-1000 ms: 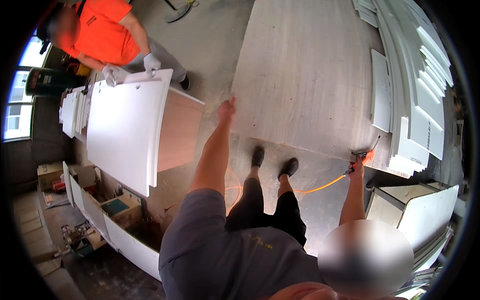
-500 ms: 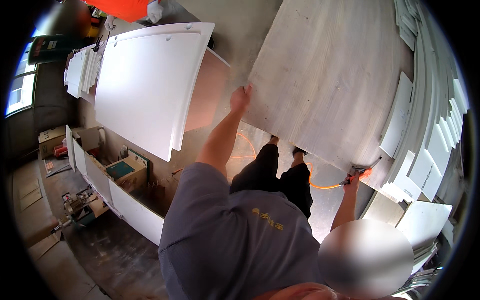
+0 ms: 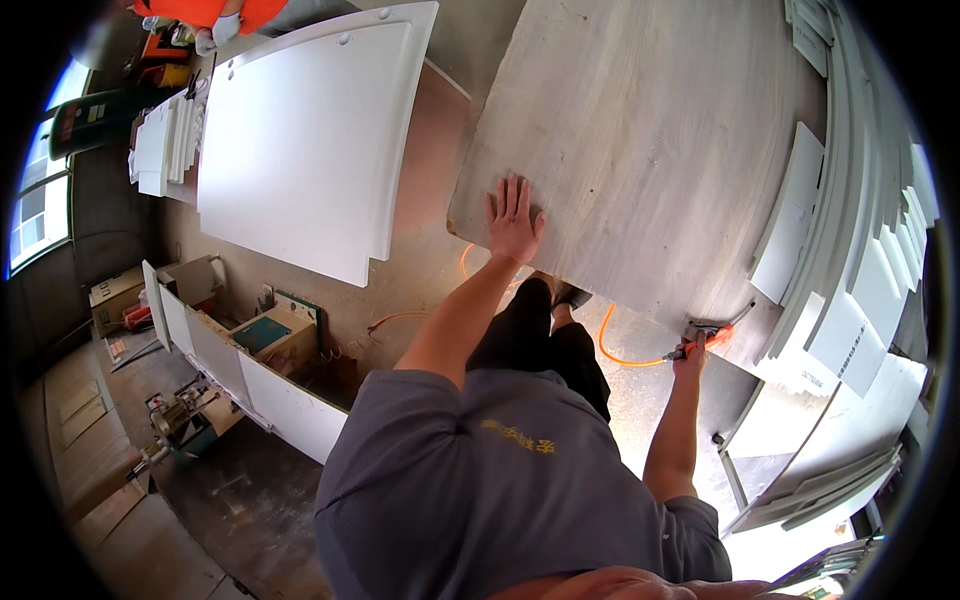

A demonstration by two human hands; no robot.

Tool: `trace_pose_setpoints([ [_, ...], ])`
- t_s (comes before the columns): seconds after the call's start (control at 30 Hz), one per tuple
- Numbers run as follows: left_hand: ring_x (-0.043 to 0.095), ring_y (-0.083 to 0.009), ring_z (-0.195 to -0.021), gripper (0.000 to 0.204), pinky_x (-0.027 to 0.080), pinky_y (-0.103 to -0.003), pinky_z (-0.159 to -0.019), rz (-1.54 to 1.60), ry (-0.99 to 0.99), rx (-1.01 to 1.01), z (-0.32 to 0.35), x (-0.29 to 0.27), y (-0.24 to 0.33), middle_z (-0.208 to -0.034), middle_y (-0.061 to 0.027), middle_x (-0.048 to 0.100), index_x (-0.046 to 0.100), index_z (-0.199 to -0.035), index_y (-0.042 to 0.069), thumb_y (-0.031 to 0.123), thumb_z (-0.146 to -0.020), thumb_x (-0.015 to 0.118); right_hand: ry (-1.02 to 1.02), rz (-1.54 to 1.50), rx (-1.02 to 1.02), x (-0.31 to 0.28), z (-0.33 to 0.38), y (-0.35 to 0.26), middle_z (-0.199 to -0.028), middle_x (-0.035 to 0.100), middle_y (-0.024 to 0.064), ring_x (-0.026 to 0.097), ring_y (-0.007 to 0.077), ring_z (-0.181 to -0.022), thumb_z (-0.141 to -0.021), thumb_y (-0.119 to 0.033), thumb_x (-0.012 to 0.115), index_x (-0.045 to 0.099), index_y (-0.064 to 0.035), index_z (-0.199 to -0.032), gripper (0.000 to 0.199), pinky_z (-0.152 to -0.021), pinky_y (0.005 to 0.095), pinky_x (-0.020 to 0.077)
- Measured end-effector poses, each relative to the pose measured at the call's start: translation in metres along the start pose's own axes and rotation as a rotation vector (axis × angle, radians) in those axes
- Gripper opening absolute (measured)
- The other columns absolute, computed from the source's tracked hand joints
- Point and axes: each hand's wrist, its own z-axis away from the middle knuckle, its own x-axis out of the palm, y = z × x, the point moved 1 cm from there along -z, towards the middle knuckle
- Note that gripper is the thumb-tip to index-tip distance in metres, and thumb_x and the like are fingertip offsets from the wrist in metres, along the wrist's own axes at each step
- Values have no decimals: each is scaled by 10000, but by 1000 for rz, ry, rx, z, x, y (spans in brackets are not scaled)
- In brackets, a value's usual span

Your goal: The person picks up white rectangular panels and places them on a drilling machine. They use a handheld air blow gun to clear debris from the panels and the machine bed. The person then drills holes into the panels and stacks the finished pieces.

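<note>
My left hand [image 3: 515, 222] lies flat, fingers spread, on the near left part of a large wood-grain board [image 3: 640, 150]. In my right hand [image 3: 690, 347] is an orange and black air blow gun [image 3: 716, 332], held at the board's near right edge. Its thin nozzle points away to the right, over the board. An orange air hose [image 3: 618, 356] runs from the gun's grip to the left and down below the board's edge.
White panels [image 3: 300, 150] are stacked on the left, with a person in orange [image 3: 262, 12] behind them. Long white strips [image 3: 870, 190] line the right side. An open-topped box [image 3: 290, 410] with cartons and a small machine [image 3: 188, 420] stand at lower left.
My left hand has gone from the board's left edge onto its top and now lies flat there. The right hand keeps the blow gun near the same corner. The whole view has shifted slightly.
</note>
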Motion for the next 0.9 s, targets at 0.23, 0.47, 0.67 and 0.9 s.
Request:
trace_pose_setpoints([
  [0.23, 100, -326, -1457, 685, 82, -530, -1168, -15, -47, -28, -21, -45, -45, -1580, -120, 129, 241, -1487, 89, 401, -917, 454, 1, 19, -17, 40, 46, 14, -872, 634, 61, 567, 163, -605, -917, -340, 627, 547, -122, -1069, 277, -413, 270, 387],
  [0.47, 100, -326, -1456, 718, 67, -538, -1173, 48, -110, -35, -39, -85, -71, -1576, -123, 133, 213, -1486, 53, 357, -898, 490, 63, 46, -93, 79, 88, 16, -786, 599, 36, 539, 164, -558, -933, -357, 603, 547, -141, -1043, 249, -414, 277, 376],
  [0.67, 154, -353, -1441, 665, 105, -529, -1169, 122, -108, 92, -42, -95, -97, -1555, -141, 190, 277, -1459, 28, 256, -880, 511, 41, 94, -125, 95, 103, 25, -725, 578, 38, 494, 167, -487, -935, -374, 598, 555, -136, -969, 244, -407, 286, 379],
  [0.9, 196, -341, -1436, 619, 142, -536, -1158, 254, -115, 361, -25, -108, -76, -1538, -129, 261, 346, -1435, 42, 226, -868, 513, 111, 37, -41, 130, 126, 35, -714, 555, 28, 508, 173, -538, -933, -328, 610, 559, -128, -923, 207, -445, 293, 419],
])
